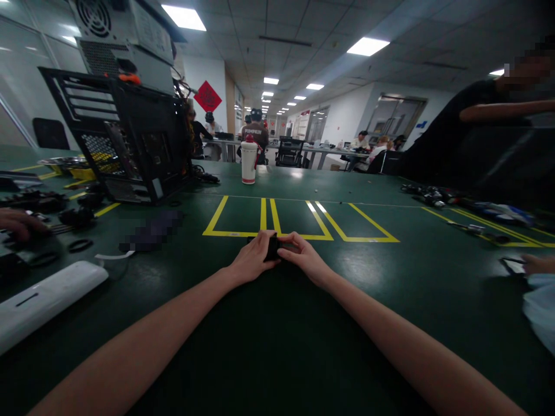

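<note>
In front of me, a small black boxy object [272, 248] is held just above or on the green table; its kind cannot be made out. My left hand [254, 256] is wrapped round it from the left, thumb on the near side. From the right, the bent, closed fingers of my right hand [301, 254] pinch at its edge. Most of the object is hidden by my fingers. Yellow tape outlines [274, 216] lie on the green tabletop [373, 271] just beyond both hands.
An open black computer case [143, 138] with a power supply [130, 34] on top stands at left. Nearby are a white power strip [47, 300], black rings and another person's hand [19, 224]. A white cup [248, 162] stands ahead. Tools [477, 228] and people are on the right.
</note>
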Demonstrator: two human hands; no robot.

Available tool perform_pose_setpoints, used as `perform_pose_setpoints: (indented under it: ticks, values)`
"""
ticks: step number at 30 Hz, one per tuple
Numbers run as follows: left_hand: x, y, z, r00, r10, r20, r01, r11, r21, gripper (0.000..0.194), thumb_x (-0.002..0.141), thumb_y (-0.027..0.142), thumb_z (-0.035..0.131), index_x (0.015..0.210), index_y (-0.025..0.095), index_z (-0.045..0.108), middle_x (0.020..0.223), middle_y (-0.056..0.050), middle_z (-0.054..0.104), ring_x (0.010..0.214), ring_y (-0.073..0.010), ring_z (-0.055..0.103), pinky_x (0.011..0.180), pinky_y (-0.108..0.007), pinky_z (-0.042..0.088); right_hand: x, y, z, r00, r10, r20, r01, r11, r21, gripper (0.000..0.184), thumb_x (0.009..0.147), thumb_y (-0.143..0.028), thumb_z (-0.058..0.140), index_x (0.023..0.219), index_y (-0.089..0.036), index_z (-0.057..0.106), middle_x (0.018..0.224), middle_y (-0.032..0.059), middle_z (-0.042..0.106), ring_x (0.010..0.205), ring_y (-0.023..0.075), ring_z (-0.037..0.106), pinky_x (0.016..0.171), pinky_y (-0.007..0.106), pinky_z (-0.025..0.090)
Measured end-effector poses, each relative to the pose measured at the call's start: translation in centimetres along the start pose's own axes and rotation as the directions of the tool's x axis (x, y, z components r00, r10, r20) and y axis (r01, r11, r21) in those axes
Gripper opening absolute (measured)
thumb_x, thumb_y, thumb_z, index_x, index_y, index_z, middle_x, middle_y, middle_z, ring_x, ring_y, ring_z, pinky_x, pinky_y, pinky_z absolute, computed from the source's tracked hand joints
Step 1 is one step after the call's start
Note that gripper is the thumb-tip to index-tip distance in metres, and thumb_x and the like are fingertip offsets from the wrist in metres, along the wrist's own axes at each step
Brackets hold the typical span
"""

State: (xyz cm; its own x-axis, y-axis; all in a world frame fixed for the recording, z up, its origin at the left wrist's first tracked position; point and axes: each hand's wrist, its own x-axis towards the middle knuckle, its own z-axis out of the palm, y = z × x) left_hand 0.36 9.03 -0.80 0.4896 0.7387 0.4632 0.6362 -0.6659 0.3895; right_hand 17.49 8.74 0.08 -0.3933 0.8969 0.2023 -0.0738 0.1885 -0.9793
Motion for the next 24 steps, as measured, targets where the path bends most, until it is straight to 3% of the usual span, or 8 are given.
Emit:
perform_pose_setpoints:
  ticks: [3,7,12,16,19,24]
  values:
    - [0.03,-0.15,0.16,1.000,0.006,-0.008,-0.006,1.000,0.014,0.057,0.073,0.027,0.058,0.118,0.022,0.023,0.116,-0.008,0.039,0.106,-0.0253,0.047,0.086,-0.041,0.043,0.16,0.25,0.02,0.999,0.009,-0.050,-0.011,0.999,-0.037,0.022,0.070,-0.029,0.061,0.089,-0.022,0.054,0.096,0.0014,0.056,0.085,0.0145,0.056,0.079,0.033,0.045]
    - [0.05,-0.15,0.16,1.000,0.005,0.000,-0.005,1.000,0.020,0.057,0.073,0.027,0.058,0.118,0.022,0.023,0.116,-0.008,0.040,0.106,-0.0253,0.047,0.086,-0.041,0.043,0.46,0.53,-0.19,0.996,0.065,-0.062,-0.067,0.997,-0.027,0.033,0.071,-0.030,0.060,0.102,-0.022,0.052,0.105,0.0043,0.055,0.092,0.0164,0.055,0.084,0.035,0.043]
    - [0.06,0.06,0.00,1.000,0.002,0.005,-0.002,0.999,0.039,0.058,0.073,0.026,0.059,0.118,0.020,0.023,0.115,-0.008,0.040,0.105,-0.0255,0.047,0.085,-0.040,0.044,0.10,0.29,-0.09,0.999,0.038,0.005,-0.039,0.999,0.032,0.033,0.063,-0.022,0.067,0.092,-0.022,0.052,0.100,0.0014,0.056,0.092,0.0157,0.055,0.083,0.033,0.042]
    - [0.11,0.06,0.08,1.000,0.000,-0.005,0.000,0.999,0.032,0.057,0.073,0.028,0.058,0.118,0.022,0.024,0.115,-0.007,0.040,0.106,-0.0249,0.048,0.086,-0.040,0.043,0.03,0.47,0.07,0.999,0.001,-0.041,0.000,1.000,0.021,0.023,0.067,-0.028,0.064,0.086,-0.022,0.052,0.095,-0.0002,0.056,0.088,0.0136,0.055,0.082,0.032,0.042]
    - [0.11,-0.03,0.18,1.000,0.000,-0.011,0.001,0.999,0.032,0.058,0.072,0.028,0.059,0.118,0.022,0.024,0.115,-0.007,0.040,0.106,-0.0247,0.047,0.085,-0.041,0.043,0.43,0.87,-0.14,0.996,0.046,-0.079,-0.046,0.999,0.000,0.028,0.069,-0.032,0.062,0.094,-0.024,0.053,0.094,0.0009,0.057,0.085,0.0144,0.055,0.081,0.034,0.043]
    - [0.07,-0.09,0.15,1.000,-0.004,-0.001,0.004,1.000,0.029,0.059,0.072,0.027,0.059,0.119,0.022,0.023,0.116,-0.007,0.040,0.105,-0.0246,0.048,0.084,-0.041,0.044,0.59,0.83,-0.48,0.996,0.083,-0.013,-0.083,0.996,0.016,0.033,0.068,-0.027,0.063,0.098,-0.022,0.053,0.103,0.0038,0.056,0.095,0.0169,0.054,0.088,0.037,0.040]
